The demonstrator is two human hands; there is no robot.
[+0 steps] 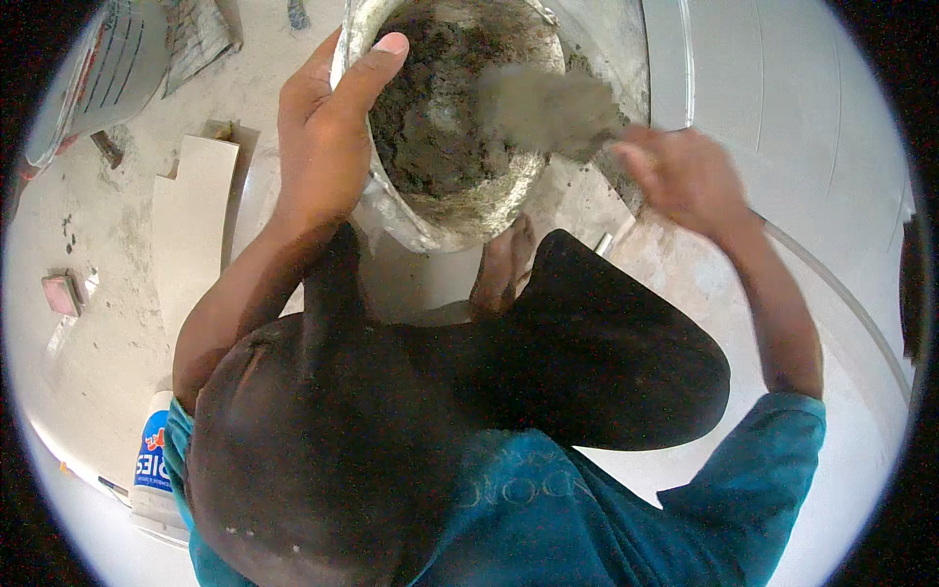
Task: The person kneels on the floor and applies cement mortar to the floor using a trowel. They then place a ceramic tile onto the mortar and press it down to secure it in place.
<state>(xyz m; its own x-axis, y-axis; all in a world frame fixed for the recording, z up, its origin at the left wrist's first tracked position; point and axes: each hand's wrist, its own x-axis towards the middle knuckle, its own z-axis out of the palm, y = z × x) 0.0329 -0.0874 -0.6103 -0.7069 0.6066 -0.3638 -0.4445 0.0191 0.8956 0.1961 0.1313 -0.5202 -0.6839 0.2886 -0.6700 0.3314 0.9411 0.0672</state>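
Floor (112, 357) spreads leftward; left hand (333, 127) grips bucket rim (409, 229)

Our left forearm (240, 289) angles up and inward to our left grip (330, 142), thumb (375, 76) extended, the other fingers hidden. Our right forearm (778, 303) rises, leaning inward, to our blurred right grip (685, 181), fingers curled.
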